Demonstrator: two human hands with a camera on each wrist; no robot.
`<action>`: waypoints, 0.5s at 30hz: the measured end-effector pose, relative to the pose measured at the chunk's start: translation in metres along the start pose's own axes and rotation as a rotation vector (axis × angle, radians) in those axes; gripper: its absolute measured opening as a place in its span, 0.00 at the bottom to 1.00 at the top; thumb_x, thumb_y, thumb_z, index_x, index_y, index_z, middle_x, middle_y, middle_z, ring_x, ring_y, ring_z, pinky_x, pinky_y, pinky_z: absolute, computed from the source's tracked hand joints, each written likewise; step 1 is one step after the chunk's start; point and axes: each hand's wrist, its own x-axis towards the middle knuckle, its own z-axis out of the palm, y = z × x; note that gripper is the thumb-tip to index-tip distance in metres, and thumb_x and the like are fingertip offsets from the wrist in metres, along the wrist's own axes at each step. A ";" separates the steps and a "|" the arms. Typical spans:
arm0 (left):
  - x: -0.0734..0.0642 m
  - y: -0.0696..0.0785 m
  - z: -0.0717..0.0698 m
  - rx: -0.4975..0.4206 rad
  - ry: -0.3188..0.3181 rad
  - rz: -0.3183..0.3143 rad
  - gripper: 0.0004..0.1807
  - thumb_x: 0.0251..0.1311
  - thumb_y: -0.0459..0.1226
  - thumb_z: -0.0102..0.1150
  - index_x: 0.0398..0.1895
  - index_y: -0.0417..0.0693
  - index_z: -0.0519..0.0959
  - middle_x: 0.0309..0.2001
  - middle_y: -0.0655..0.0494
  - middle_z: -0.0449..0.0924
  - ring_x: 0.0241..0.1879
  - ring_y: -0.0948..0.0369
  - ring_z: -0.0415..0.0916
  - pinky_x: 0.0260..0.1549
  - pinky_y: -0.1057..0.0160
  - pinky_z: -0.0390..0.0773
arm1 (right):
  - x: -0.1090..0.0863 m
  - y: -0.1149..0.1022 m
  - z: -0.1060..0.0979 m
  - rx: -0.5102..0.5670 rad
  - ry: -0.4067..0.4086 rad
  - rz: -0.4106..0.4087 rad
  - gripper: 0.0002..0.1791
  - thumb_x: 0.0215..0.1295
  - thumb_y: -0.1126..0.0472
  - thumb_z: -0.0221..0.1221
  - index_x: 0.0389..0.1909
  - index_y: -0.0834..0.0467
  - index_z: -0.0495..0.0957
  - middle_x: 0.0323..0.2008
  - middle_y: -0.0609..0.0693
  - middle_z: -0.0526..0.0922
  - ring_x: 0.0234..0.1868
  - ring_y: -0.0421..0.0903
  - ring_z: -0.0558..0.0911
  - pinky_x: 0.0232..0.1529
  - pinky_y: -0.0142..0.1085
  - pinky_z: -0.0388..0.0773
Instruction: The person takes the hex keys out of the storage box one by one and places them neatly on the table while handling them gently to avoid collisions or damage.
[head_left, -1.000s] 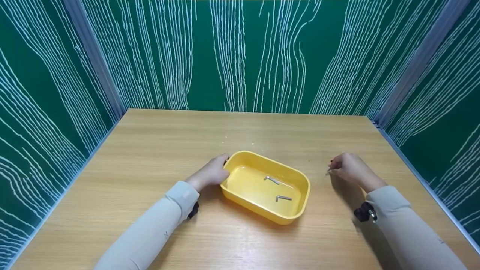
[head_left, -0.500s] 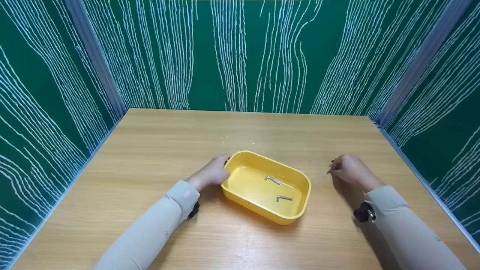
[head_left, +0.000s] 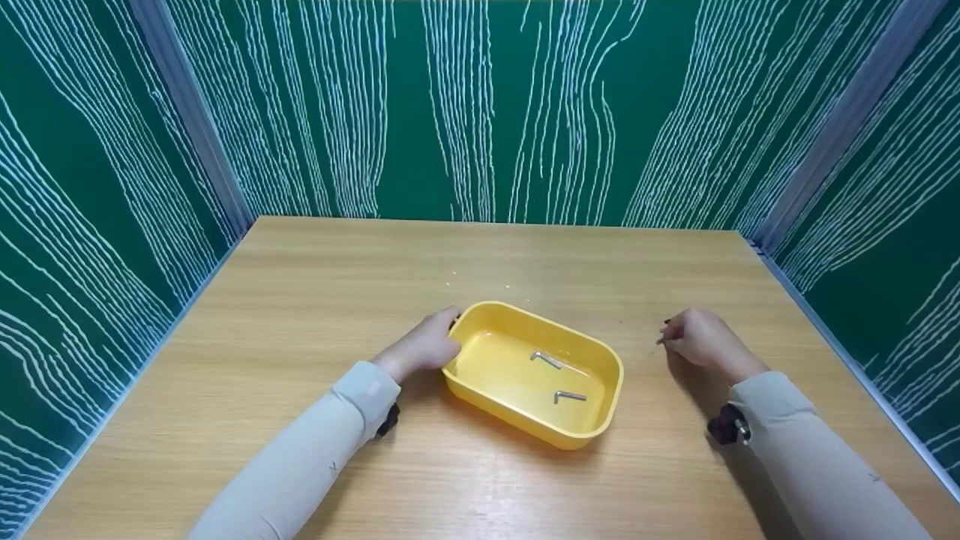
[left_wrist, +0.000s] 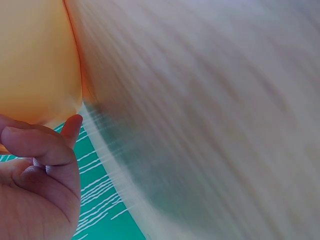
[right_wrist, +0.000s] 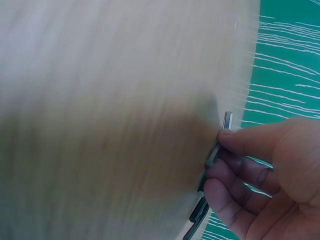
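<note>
My left hand (head_left: 424,343) grips the left end of a yellow plastic tray (head_left: 517,428), thumb over the rim. Fingers (left_wrist: 37,145) curl against the tray's outer wall (left_wrist: 35,60) in the left wrist view. Inside the tray lie two L-shaped hex keys, an upper hex key (head_left: 546,360) and a lower hex key (head_left: 571,396). To the right of the tray, my right hand (head_left: 705,345) is low over the table, pinching a metal hex key (right_wrist: 228,121) between thumb and fingers. Dark bent metal pieces (right_wrist: 199,212) show just beyond those fingertips in the right wrist view.
The wooden table (head_left: 337,270) carries a few tiny pale specks (head_left: 508,286) behind the tray. Green panels with white wavy lines (head_left: 409,112) enclose its back and both sides. Each wrist wears a dark camera mount (head_left: 726,425).
Both hands keep nearly the same place, and the tray with its two hex keys stays put. Only very slight shifts show at the right fingertips.
</note>
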 end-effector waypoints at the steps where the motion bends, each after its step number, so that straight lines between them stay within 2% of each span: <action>1: 0.000 0.000 0.000 -0.002 0.000 -0.001 0.29 0.64 0.23 0.50 0.71 0.39 0.74 0.51 0.45 0.83 0.45 0.56 0.79 0.52 0.55 0.83 | 0.000 0.000 0.000 0.001 0.001 0.003 0.07 0.69 0.74 0.62 0.40 0.68 0.89 0.49 0.72 0.88 0.42 0.59 0.88 0.47 0.52 0.89; 5: 0.000 0.001 0.000 -0.009 0.000 -0.002 0.29 0.64 0.23 0.50 0.71 0.39 0.74 0.52 0.46 0.83 0.46 0.56 0.79 0.53 0.55 0.83 | -0.001 -0.001 -0.001 0.014 -0.005 0.025 0.08 0.70 0.74 0.62 0.42 0.68 0.89 0.48 0.71 0.88 0.42 0.58 0.87 0.49 0.52 0.89; 8: -0.001 0.002 -0.001 -0.022 -0.015 -0.011 0.28 0.64 0.23 0.49 0.69 0.39 0.74 0.51 0.45 0.83 0.44 0.57 0.79 0.49 0.57 0.83 | -0.003 -0.003 -0.005 0.038 -0.009 0.037 0.08 0.72 0.72 0.62 0.45 0.69 0.89 0.49 0.71 0.88 0.44 0.59 0.87 0.50 0.53 0.89; 15: 0.000 0.004 0.000 -0.002 -0.010 -0.030 0.29 0.63 0.22 0.48 0.69 0.38 0.74 0.52 0.45 0.82 0.44 0.57 0.78 0.49 0.58 0.83 | -0.006 -0.012 -0.021 0.107 -0.020 0.083 0.13 0.74 0.68 0.62 0.53 0.72 0.85 0.49 0.70 0.86 0.41 0.55 0.86 0.42 0.43 0.89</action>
